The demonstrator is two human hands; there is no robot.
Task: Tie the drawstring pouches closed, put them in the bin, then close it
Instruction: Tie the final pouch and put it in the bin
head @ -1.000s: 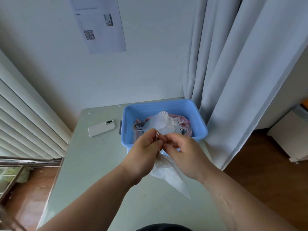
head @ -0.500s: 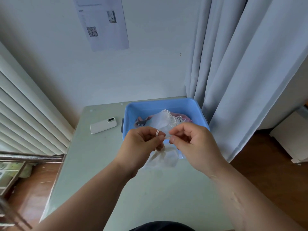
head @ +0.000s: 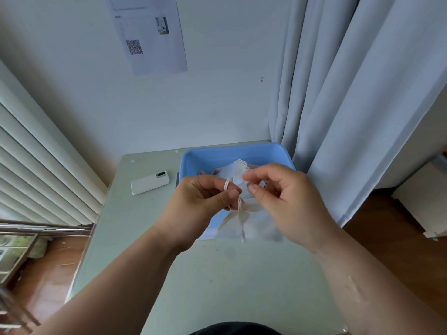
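Observation:
My left hand [head: 200, 201] holds up a sheer white drawstring pouch [head: 251, 226] by its cord [head: 239, 205], which loops round the fingers. The pouch hangs in front of the blue bin's near wall. My right hand [head: 285, 199] is just to the right with curled fingers, thumb and forefinger slightly apart; no cord shows between them. The open blue bin [head: 232, 153] stands at the table's back right and holds another white pouch [head: 233, 171] and pinkish ones, partly hidden by my hands. No lid is in view.
A white phone [head: 150, 182] lies left of the bin on the pale green table [head: 217, 274]. A grey curtain [head: 362, 117] hangs against the table's right edge. Blinds are on the left, and a printed sheet [head: 147, 35] hangs on the wall.
Both hands have risen and drawn apart. The right thumb and forefinger, pinched at the cord before, are now parted. The pouch has bunched up under the left hand.

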